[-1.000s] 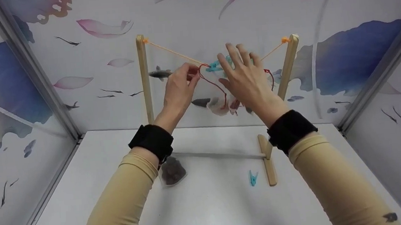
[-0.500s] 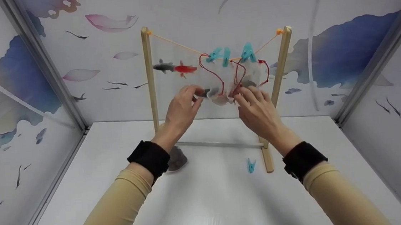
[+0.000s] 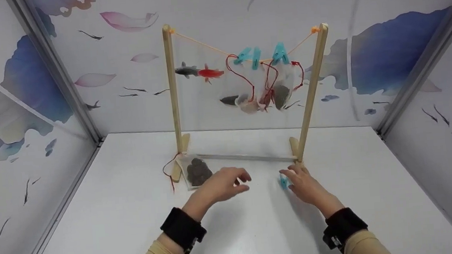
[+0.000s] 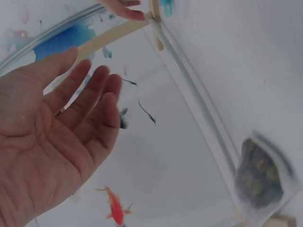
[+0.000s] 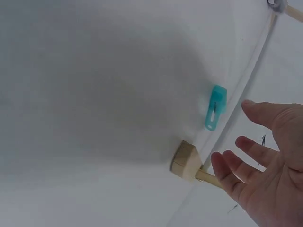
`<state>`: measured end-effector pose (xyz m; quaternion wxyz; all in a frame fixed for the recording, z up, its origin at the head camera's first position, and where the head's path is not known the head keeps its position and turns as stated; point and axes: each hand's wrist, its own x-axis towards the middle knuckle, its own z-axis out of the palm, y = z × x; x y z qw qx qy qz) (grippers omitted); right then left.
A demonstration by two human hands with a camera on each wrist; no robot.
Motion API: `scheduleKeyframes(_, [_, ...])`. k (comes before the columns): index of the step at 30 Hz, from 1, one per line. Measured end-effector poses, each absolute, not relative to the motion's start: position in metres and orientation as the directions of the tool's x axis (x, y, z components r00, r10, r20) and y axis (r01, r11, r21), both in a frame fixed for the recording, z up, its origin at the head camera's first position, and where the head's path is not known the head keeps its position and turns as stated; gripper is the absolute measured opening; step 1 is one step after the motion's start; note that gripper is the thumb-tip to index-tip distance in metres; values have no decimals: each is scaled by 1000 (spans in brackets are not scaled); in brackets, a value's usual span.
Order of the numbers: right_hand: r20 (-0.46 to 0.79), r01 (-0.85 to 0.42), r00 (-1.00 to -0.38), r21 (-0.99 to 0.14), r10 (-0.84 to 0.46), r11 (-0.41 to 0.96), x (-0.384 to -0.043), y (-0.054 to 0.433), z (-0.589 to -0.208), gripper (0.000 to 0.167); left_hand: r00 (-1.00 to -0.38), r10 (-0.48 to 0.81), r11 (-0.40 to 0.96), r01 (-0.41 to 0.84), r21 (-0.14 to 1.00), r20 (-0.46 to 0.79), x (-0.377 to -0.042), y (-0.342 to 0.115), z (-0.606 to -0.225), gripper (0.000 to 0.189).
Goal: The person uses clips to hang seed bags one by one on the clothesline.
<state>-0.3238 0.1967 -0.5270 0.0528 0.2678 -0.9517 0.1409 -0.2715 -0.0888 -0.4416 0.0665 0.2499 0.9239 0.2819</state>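
My right hand (image 3: 309, 185) reaches down beside a blue clothespin (image 3: 283, 182) lying on the table. The right wrist view shows this clothespin (image 5: 216, 108) apart from the spread thumb and fingers. My left hand (image 3: 223, 183) hovers above the table with loosely bent fingers and nothing in them. Just left of it lies a sheer drawstring pouch (image 3: 198, 171) with dark lumps inside and a red cord. Sheer pouches (image 3: 249, 103) with red cords hang from an orange string (image 3: 203, 46), held by several blue clothespins (image 3: 256, 58).
The string runs between two wooden posts (image 3: 172, 86) of a stand. A pale crossbar (image 3: 248, 156) joins its feet near the table's back. Printed panels with fish and petals enclose the white table (image 3: 235, 239) at the back and sides.
Both hands have come down from the hanging pouches towards the table. The right one has moved close to the loose clothespin. The pouches stay hanging on the string.
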Motion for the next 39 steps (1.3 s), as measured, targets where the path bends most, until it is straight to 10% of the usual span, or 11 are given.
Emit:
scheduleKeyframes(24, [36, -389, -907, -450, -420, 804, -282, 146, -539, 30, -910, 396, 714, 218, 666, -127, -257, -79, -530, 40])
scheduleKeyframes(32, [69, -477, -811, -654, -581, 587, -274, 135, -536, 28, -884, 466, 572, 328, 752, 32, -261, -69, -531, 32])
scheduleKeyframes(39, [122, -451, -848, -678, -516, 581, -276, 131, -531, 21, -881, 439, 557, 421, 716, 177, -267, -63, -527, 20])
